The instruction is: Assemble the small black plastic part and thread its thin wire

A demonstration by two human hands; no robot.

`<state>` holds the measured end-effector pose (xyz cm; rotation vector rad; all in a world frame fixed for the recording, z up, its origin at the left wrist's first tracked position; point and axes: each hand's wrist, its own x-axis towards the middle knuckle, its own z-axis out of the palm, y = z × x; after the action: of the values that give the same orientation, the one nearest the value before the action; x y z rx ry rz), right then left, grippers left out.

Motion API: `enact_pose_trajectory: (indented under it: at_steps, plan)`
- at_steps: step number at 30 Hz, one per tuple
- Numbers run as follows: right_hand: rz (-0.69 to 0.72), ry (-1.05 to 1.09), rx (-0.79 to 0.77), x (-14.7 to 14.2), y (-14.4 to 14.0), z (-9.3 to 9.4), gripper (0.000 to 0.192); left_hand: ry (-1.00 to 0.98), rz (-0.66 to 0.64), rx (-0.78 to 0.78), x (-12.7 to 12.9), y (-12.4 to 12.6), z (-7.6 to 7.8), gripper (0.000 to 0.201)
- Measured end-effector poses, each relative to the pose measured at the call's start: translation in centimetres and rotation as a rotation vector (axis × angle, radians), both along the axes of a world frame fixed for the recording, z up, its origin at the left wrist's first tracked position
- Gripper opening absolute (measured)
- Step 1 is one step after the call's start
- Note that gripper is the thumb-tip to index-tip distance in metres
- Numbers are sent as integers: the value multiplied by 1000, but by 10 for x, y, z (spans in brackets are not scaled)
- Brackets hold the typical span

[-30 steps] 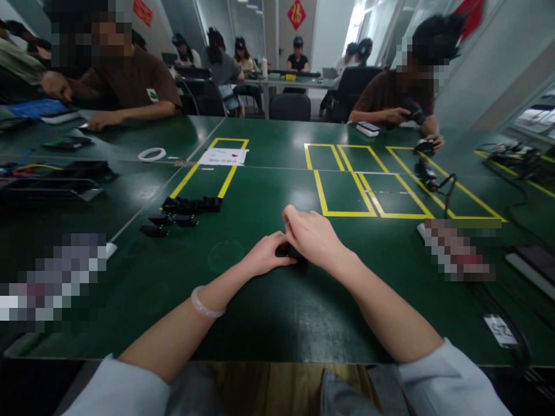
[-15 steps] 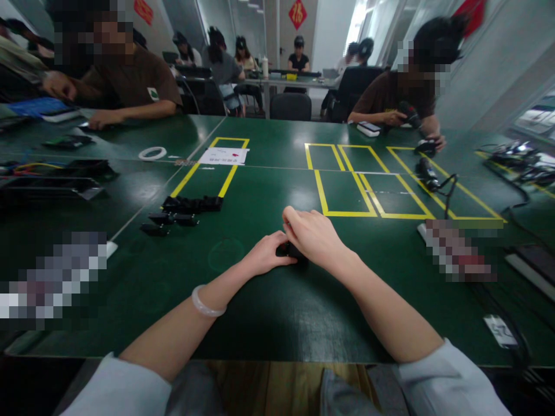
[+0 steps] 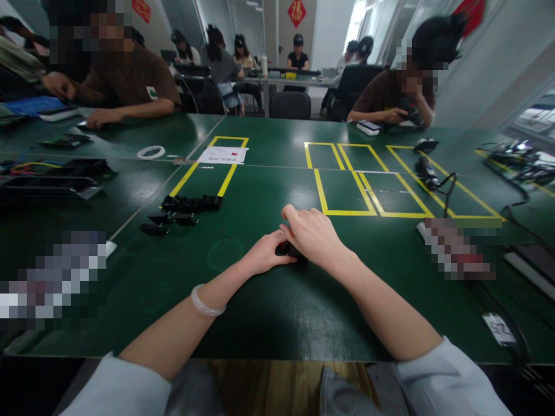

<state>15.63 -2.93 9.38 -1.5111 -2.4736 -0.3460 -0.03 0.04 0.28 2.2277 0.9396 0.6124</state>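
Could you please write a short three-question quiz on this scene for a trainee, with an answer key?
1. True or false: a pale bracelet circles the left forearm.
2. In the picture, where is the white ring relative to the sheet of paper? A: on top of it. B: to its left. C: to its right.
3. Fill in the colour: the left hand and right hand meet at a small, mostly ____ object.

Key: 1 true; 2 B; 3 black.

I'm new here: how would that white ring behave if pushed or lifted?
Lying flat, the white ring would probably slide rather than roll when pushed. Its open middle suggests lightness. Stood upright, its round rim might roll.
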Motion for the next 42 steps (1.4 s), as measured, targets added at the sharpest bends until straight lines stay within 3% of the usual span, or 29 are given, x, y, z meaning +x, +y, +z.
enact_pose_trajectory:
  at_steps: [4,14,32,42]
  plan:
    - [-20,-17,-22,0,2,-1,26,28,-2,-10,0,-1,3,43]
    - [2,26,-48,2,-1,4,18,25,-11,-6,-1,0,1,36]
    - [50,0,-34,3,1,2,21,23,-19,1,-1,1,0,36]
    - [3,17,-44,2,2,1,17,38,-11,12,-1,0,3,33]
